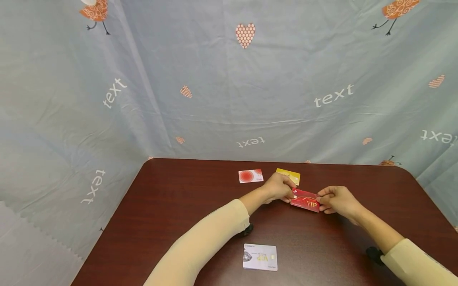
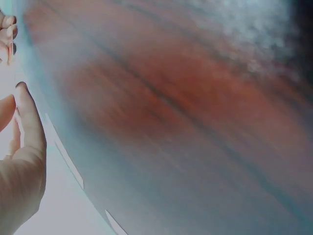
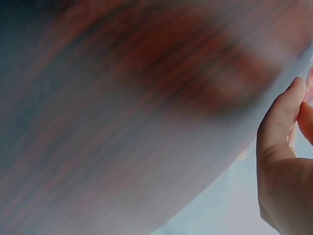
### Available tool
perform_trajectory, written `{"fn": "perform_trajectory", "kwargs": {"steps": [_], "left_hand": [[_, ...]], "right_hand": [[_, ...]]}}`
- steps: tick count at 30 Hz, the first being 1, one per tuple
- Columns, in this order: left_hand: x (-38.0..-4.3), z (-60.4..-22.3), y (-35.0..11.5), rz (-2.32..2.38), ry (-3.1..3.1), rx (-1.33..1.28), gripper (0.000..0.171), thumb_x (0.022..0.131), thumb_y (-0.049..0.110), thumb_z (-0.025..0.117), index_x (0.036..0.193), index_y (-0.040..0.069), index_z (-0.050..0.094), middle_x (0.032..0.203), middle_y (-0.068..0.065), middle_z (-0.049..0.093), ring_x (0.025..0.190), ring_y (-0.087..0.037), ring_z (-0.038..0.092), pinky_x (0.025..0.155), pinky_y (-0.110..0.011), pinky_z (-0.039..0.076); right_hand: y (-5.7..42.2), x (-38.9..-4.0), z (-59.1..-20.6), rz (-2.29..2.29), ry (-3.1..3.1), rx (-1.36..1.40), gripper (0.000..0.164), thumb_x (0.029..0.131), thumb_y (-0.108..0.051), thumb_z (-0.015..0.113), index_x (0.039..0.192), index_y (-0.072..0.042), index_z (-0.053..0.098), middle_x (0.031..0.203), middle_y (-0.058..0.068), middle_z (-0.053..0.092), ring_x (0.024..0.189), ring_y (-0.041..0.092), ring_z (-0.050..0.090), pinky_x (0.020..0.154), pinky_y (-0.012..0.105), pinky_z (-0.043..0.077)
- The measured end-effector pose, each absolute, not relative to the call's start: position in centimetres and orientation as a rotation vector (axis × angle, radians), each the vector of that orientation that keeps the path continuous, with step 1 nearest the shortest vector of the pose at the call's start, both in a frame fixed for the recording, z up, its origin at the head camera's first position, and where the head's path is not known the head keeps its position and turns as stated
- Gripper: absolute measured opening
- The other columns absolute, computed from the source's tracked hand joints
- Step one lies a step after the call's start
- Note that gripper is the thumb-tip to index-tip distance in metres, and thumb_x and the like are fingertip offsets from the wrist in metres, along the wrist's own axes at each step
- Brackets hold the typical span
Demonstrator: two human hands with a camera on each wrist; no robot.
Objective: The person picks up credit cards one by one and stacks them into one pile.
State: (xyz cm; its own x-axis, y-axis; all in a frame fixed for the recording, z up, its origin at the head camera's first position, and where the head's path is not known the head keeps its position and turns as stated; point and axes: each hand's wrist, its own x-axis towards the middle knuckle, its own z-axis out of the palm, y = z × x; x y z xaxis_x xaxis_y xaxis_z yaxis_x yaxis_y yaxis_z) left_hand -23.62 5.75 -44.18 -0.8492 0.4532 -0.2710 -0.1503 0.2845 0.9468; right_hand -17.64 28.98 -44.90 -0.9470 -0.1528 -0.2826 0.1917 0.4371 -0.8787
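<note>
A red card (image 1: 305, 200) with gold "VIP" lettering is held between both hands, tilted towards the head camera over the dark table. My left hand (image 1: 278, 186) pinches its left end with thumb and fingers. At the opposite end, my right hand (image 1: 338, 201) grips the card near the lettering. A sliver of the red card (image 3: 309, 83) shows beside the right fingertips in the right wrist view. Just behind the left hand lies a yellow card (image 1: 291, 176), partly covered by that hand.
To the left of the yellow card lies a white card with red circles (image 1: 251, 176). A silver VIP card (image 1: 260, 257) rests nearer the front, beside the left sleeve. Behind the dark wooden table (image 1: 179, 190) hangs a blue-grey patterned cloth (image 1: 214, 71).
</note>
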Motion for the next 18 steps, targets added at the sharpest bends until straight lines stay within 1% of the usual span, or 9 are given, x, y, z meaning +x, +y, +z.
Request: {"fn": "perform_trajectory", "kwargs": {"steps": [3,10,11,15,18], "left_hand": [[-23.7,-43.9,5.4,1.609,2.038,0.273,0.023,0.084,-0.021,0.070,0.103,-0.009,0.073,0.076,-0.007,0.062,0.058,-0.013,0.062,0.056,-0.024,0.061],[-23.7,-43.3,4.7,1.629,1.986,0.257,0.023,0.085,-0.020,0.070,0.105,-0.009,0.075,0.076,-0.008,0.065,0.056,-0.013,0.062,0.060,-0.026,0.062],[-23.6,-43.2,4.5,1.638,1.974,0.247,0.023,0.085,-0.020,0.070,0.105,-0.009,0.075,0.074,-0.009,0.065,0.056,-0.013,0.062,0.060,-0.026,0.062],[-23.3,-43.3,4.0,1.693,1.920,0.199,0.023,0.085,-0.020,0.069,0.104,-0.010,0.074,0.074,-0.009,0.065,0.056,-0.013,0.062,0.057,-0.024,0.061],[-23.0,-43.6,3.6,1.727,1.879,0.184,0.023,0.084,-0.022,0.068,0.104,-0.011,0.073,0.074,-0.012,0.066,0.056,-0.014,0.063,0.055,-0.024,0.060]], "right_hand": [[28.9,-17.5,-44.7,-1.530,2.362,0.043,0.032,0.102,-0.007,0.067,0.122,0.014,0.056,0.094,0.011,0.073,0.080,0.024,0.072,0.074,0.035,0.065],[28.6,-17.1,-44.3,-1.546,2.348,0.040,0.038,0.102,-0.010,0.068,0.127,0.015,0.054,0.098,0.013,0.072,0.083,0.025,0.072,0.076,0.036,0.065],[28.6,-17.1,-44.2,-1.551,2.344,0.040,0.038,0.102,-0.010,0.068,0.127,0.015,0.054,0.098,0.013,0.072,0.083,0.025,0.072,0.076,0.035,0.065],[28.3,-16.9,-44.2,-1.573,2.335,0.041,0.038,0.102,-0.010,0.067,0.127,0.015,0.053,0.097,0.012,0.073,0.081,0.024,0.071,0.074,0.034,0.065],[27.9,-16.6,-44.1,-1.583,2.330,0.039,0.037,0.102,-0.009,0.067,0.127,0.015,0.054,0.097,0.011,0.074,0.080,0.023,0.070,0.074,0.033,0.064]]}}
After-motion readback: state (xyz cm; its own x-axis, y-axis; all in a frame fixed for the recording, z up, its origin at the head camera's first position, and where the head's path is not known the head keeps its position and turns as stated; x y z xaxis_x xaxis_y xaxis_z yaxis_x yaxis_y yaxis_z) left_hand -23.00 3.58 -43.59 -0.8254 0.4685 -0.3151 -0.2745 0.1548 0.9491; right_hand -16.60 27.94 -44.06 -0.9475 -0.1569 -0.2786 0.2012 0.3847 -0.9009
